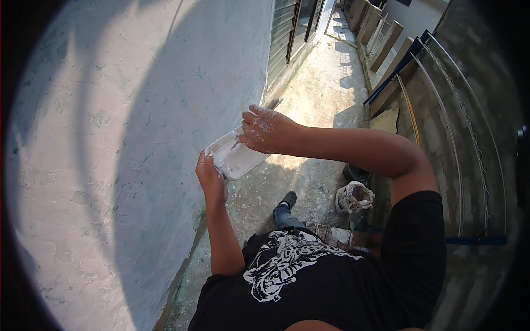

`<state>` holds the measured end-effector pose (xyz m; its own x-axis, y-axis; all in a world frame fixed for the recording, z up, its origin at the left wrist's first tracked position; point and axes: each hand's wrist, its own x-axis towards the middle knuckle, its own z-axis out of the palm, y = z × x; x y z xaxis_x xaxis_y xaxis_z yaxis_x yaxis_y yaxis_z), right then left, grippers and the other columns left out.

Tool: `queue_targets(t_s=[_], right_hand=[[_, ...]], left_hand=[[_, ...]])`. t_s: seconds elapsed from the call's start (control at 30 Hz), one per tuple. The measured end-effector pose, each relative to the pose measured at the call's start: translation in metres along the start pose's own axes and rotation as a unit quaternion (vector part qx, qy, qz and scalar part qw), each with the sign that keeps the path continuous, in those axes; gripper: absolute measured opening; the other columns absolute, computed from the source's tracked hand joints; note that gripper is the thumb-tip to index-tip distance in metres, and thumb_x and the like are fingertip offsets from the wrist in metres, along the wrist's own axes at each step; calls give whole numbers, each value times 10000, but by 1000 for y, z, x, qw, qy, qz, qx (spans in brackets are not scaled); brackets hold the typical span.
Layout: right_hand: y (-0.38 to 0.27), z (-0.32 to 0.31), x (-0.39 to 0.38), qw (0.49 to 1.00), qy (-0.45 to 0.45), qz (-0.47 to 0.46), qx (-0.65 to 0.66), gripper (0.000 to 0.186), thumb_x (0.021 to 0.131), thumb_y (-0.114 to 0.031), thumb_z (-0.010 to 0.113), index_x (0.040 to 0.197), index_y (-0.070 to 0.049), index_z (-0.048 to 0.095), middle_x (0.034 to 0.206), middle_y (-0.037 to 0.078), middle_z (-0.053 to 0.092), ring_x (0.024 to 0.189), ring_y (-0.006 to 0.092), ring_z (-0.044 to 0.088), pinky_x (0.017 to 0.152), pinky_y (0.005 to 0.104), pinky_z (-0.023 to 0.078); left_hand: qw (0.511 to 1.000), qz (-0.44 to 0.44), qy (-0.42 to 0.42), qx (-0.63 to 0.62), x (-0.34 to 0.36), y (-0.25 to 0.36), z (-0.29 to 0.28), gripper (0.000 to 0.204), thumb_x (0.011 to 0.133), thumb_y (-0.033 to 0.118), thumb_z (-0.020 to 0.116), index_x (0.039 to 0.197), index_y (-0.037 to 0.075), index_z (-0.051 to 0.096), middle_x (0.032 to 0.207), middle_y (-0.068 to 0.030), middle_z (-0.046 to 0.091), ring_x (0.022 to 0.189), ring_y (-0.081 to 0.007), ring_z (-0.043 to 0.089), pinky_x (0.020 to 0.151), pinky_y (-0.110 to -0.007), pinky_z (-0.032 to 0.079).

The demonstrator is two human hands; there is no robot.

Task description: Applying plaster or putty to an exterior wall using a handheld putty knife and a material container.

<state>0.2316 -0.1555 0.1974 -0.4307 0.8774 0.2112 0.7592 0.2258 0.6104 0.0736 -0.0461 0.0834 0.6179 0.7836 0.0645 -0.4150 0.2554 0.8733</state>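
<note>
A shallow white tray (238,156) with rounded corners is held up in front of me, tilted, beside the wall. White paste is smeared inside it. My left hand (209,172) grips its near left end, thumb over the rim. Flecked with white, my right hand (265,130) is closed over the tray's far end. A thin, dark tool edge shows below its fingers, over the tray; most of that tool is hidden by the hand, so its kind is unclear. The pale, patchy plastered wall (160,127) rises close on the left.
White spots dot the concrete floor (259,207). Behind my right arm stand an open white bag or bucket (353,197) and a dark bucket (356,173). A metal rack with blue bars (400,69) leans along the right wall. A narrow passage (331,83) runs ahead past a louvred window (284,36).
</note>
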Motion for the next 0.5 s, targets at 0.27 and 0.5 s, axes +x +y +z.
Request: queue_targets(t_s=[0.27, 0.5], right_hand=[[-1, -3, 3, 1000, -3, 3, 18, 184, 781, -225, 623, 894, -89, 672, 842, 111, 658, 927, 299, 623, 925, 468, 466], [17, -12, 8, 963, -197, 75, 168, 282, 808, -204, 618, 1056, -69, 629, 972, 143, 648, 948, 316, 636, 890, 445, 484]], left_hand=[[999, 20, 41, -19, -10, 3, 2, 270, 948, 157, 363, 1093, -11, 518, 933, -100, 608, 796, -178, 633, 659, -322, 553], [997, 10, 75, 6, -13, -8, -18, 347, 972, 221, 347, 1190, 6, 510, 1042, -116, 614, 908, -218, 648, 715, -355, 564]])
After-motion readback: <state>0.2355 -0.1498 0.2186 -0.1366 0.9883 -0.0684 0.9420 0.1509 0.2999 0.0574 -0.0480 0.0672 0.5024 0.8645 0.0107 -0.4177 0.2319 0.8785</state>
